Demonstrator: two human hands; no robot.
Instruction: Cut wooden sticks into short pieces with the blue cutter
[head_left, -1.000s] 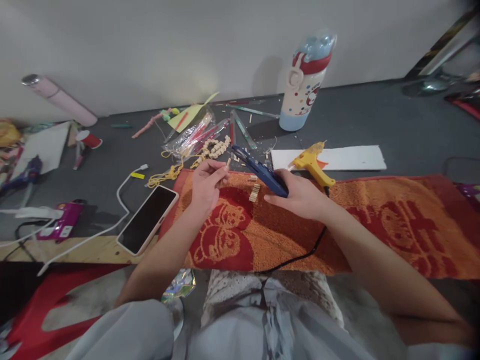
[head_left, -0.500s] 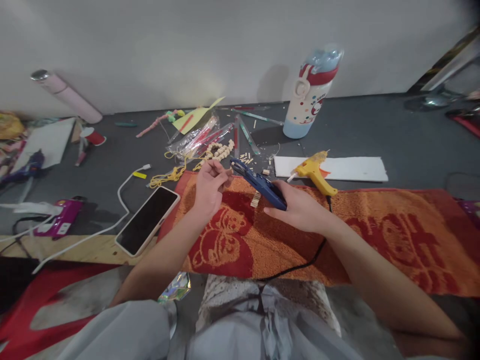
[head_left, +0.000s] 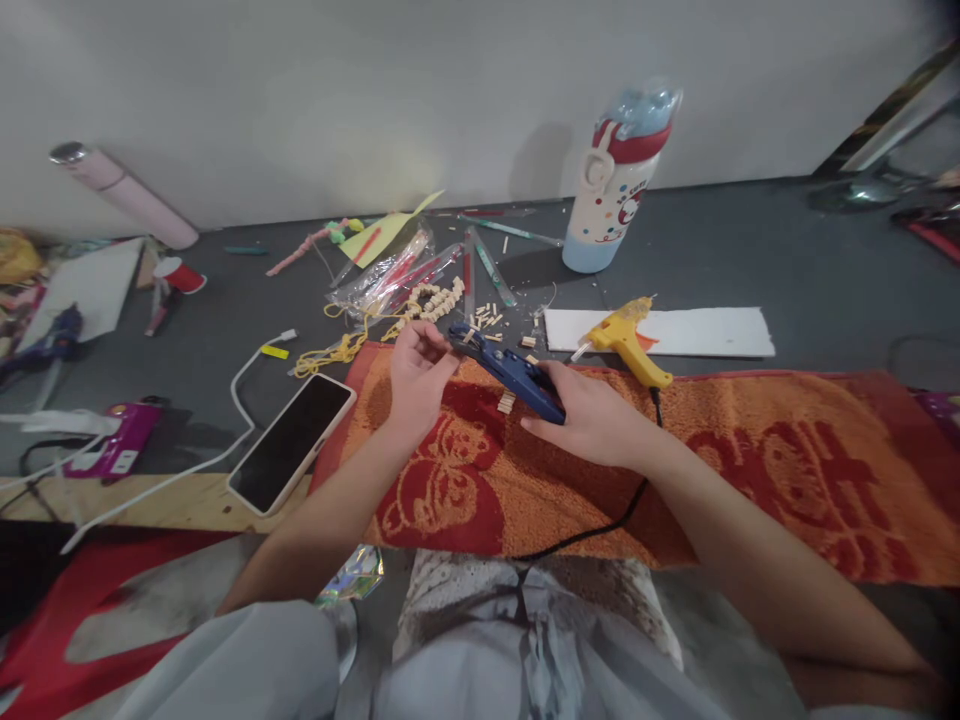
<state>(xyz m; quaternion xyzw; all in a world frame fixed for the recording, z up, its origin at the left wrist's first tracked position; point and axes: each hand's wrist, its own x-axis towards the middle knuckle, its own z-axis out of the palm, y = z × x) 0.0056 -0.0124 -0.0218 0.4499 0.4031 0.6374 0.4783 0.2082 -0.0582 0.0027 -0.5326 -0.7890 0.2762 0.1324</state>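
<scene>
My right hand point(head_left: 596, 412) is wrapped round the handles of a dark blue hand tool point(head_left: 517, 380), whose head points up and left. At the tool's head, my left hand point(head_left: 420, 370) is pinched on a small light piece point(head_left: 468, 336), partly hidden by the fingers. Both hands are over an orange and red towel point(head_left: 570, 480). A small bundle of pale sticks point(head_left: 506, 402) lies on the towel below the tool. Several short pale pieces point(head_left: 489, 317) are scattered on the dark table just beyond it.
A yellow glue gun point(head_left: 626, 335) rests on a white strip point(head_left: 712, 333) at the right. Behind stands a bottle point(head_left: 611, 195). At the left are a phone point(head_left: 292, 443), white cable point(head_left: 241, 400), yellow string point(head_left: 330, 355) and plastic packets point(head_left: 394, 270).
The tool's head has moved slightly left and down, closer to my left fingers, and a pale piece now shows at its tip. The whole view has shifted slightly.
</scene>
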